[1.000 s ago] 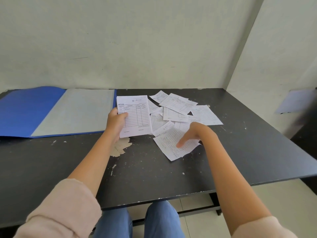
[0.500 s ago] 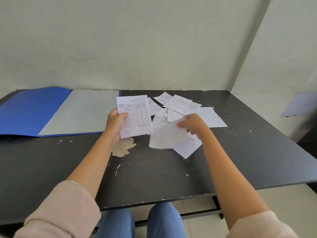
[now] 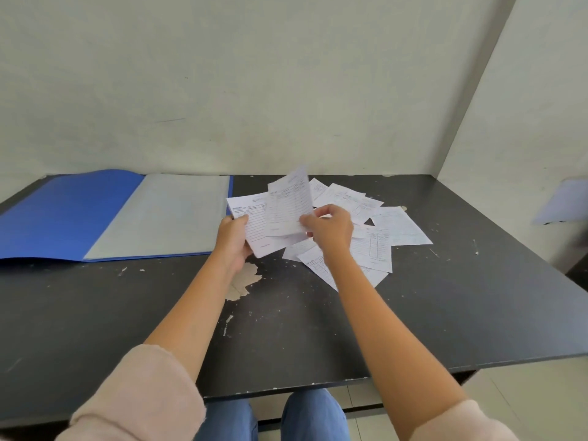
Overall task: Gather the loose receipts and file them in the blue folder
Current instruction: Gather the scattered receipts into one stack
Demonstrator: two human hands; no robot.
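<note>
White paper fills both hands above a black table (image 3: 318, 329). The left hand (image 3: 232, 241) pinches a printed receipt (image 3: 254, 229) by its left edge, thumb on the face and the other fingers hidden behind it. The right hand (image 3: 331, 229) holds a second receipt (image 3: 288, 206) by its lower right corner, thumb and fingertips closed on the paper, so that the sheet stands tilted and overlaps the right half of the first one. Just beyond and to the right of the right hand's fingers, the loose receipts (image 3: 378, 224) lie in an overlapping heap on the table, some of them partly under the right wrist. To the left of the left hand's fingers the blue folder (image 3: 63, 214) lies open and flat, its grey inner page (image 3: 165, 214) nearest that hand and close to the edge of the held receipt. A patch of chipped surface (image 3: 243, 281) shows below the left wrist.
</note>
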